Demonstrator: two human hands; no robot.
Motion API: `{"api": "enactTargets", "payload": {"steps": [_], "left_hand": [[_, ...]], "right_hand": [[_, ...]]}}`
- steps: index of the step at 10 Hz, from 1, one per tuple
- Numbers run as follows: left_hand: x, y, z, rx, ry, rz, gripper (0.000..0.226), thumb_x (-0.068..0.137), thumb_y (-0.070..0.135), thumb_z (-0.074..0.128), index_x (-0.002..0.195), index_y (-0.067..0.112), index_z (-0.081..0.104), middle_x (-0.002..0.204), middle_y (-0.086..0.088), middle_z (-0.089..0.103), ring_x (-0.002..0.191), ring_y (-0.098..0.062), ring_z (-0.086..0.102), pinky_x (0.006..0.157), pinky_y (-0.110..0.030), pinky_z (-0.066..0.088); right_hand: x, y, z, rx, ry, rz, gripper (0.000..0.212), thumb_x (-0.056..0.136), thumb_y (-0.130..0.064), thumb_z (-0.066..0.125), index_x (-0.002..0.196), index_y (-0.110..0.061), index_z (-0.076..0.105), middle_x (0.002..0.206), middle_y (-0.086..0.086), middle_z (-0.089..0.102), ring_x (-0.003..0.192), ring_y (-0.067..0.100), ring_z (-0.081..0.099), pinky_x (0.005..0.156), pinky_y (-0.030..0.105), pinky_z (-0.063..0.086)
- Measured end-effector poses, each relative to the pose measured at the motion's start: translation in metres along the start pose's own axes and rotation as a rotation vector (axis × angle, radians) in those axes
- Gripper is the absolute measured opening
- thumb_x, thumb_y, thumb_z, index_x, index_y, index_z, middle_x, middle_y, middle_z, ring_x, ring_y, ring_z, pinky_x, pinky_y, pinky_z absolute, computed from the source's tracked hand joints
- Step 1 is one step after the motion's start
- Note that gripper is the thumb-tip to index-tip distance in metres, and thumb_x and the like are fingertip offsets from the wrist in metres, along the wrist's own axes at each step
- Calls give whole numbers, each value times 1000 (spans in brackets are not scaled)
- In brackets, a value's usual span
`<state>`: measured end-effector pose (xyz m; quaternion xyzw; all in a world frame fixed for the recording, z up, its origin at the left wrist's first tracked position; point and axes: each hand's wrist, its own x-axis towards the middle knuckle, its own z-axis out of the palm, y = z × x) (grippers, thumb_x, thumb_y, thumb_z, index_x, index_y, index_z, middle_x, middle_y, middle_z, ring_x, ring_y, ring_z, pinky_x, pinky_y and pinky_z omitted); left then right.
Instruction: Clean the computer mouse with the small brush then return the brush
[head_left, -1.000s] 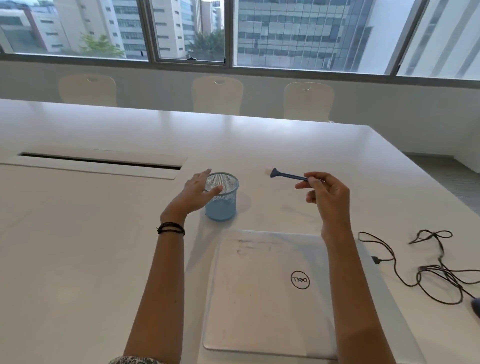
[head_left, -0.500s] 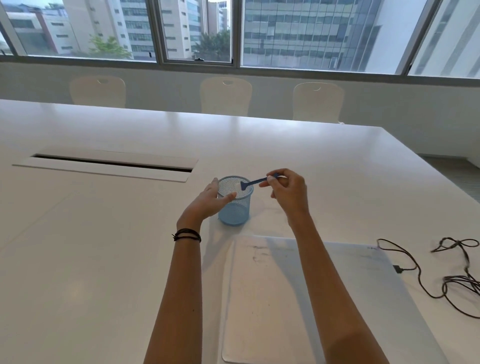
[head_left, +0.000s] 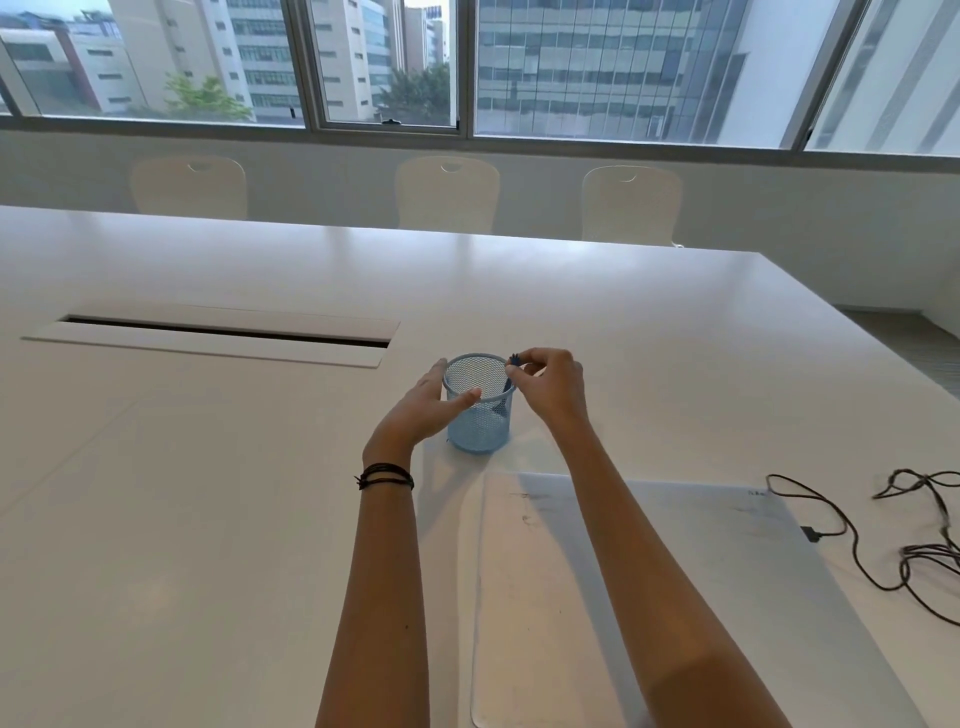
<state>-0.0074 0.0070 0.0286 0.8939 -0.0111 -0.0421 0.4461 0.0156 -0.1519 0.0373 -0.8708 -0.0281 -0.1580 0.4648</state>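
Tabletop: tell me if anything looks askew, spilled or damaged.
Nothing spilled or broken. The mesh cup stands upright, steadied by the left hand; the right hand lowers the brush in. Only the black cable lies loosely tangled at the table's right edge.

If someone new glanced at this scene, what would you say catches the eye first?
Probably the two hands meeting at the blue mesh cup mid-table: the left hand steadies its side while the right hand pinches the blue brush, already lowered inside. Next, the closed laptop lying near the person, and the tangled black cable to its right.
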Motion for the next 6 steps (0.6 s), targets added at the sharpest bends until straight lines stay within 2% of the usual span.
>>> {"api": "enactTargets", "payload": {"steps": [2,3,4,5,6], "left_hand": [[-1,1,-4,-17,-1,-13,77,89,42,54,147,13,11,154,-9,21,140,-27,26,114,-43,25],[-2,1,-3,-18,-7,-7,76,89,41,54,147,13,13,153,-10,24,139,-27,27,113,-43,26],[-2,-2,-3,-21,-22,-3,74,90,39,54,147,12,15,152,-12,25,138,-28,28,112,-43,26],[-4,-7,-8,-56,-44,11,71,89,38,55,146,16,19,150,-13,29,135,-27,33,108,-40,29],[-9,-12,-16,-85,15,35,65,89,35,56,144,19,26,147,-12,35,132,-25,38,104,-39,34]], "right_hand": [[-3,0,-3,-46,-80,8,20,81,-22,70,95,-8,72,78,4,61,73,16,53,70,25,38],[-7,4,-12,-27,-63,1,15,80,-22,70,93,-16,73,77,2,61,67,14,51,70,25,40],[-12,10,-27,-8,-31,-16,13,82,-19,67,93,-17,73,76,0,62,60,4,49,71,23,40],[-17,15,-43,-4,-36,-15,13,85,-14,64,93,-16,73,80,0,63,57,2,47,70,22,39],[-21,24,-56,-19,-45,3,15,87,-12,61,96,-14,73,89,2,66,59,3,47,72,25,43]]}}
